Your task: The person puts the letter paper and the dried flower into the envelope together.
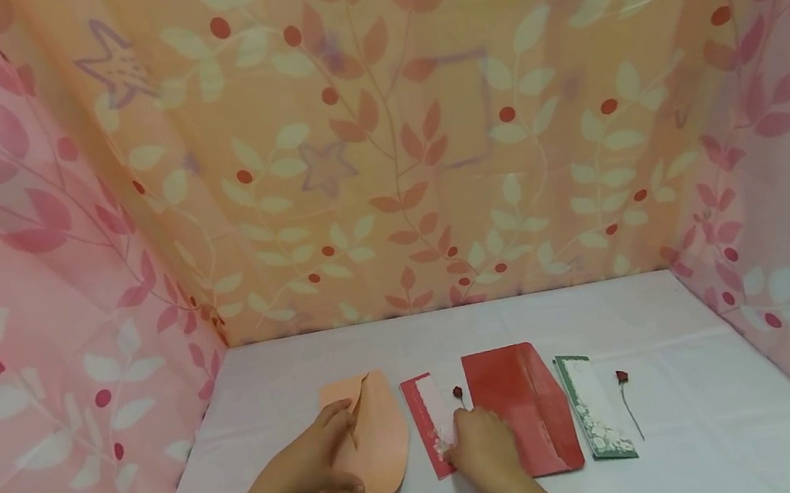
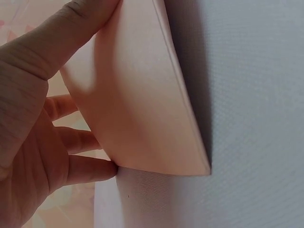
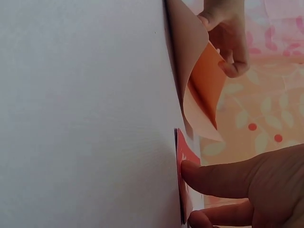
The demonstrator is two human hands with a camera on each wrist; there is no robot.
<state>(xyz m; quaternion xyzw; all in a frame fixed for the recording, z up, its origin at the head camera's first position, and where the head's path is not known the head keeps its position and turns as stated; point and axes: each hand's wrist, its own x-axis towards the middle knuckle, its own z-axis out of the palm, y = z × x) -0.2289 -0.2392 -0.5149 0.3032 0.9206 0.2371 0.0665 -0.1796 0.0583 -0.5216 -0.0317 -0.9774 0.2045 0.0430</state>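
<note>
1. Hands sit nearest the camera: the left hand grips the peach envelope, thumb and fingers curled round its lifted flap edge.
2. Just right of that envelope, the right hand presses straight fingertips on the red card, long axis running away from the person.
3. Farther right lie the red envelope, green card and a rose stem.

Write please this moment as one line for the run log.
left hand: grips peach paper envelope, flap lifted | right hand: fingertips press red paper card on white table | red envelope, green card: untouched
</note>
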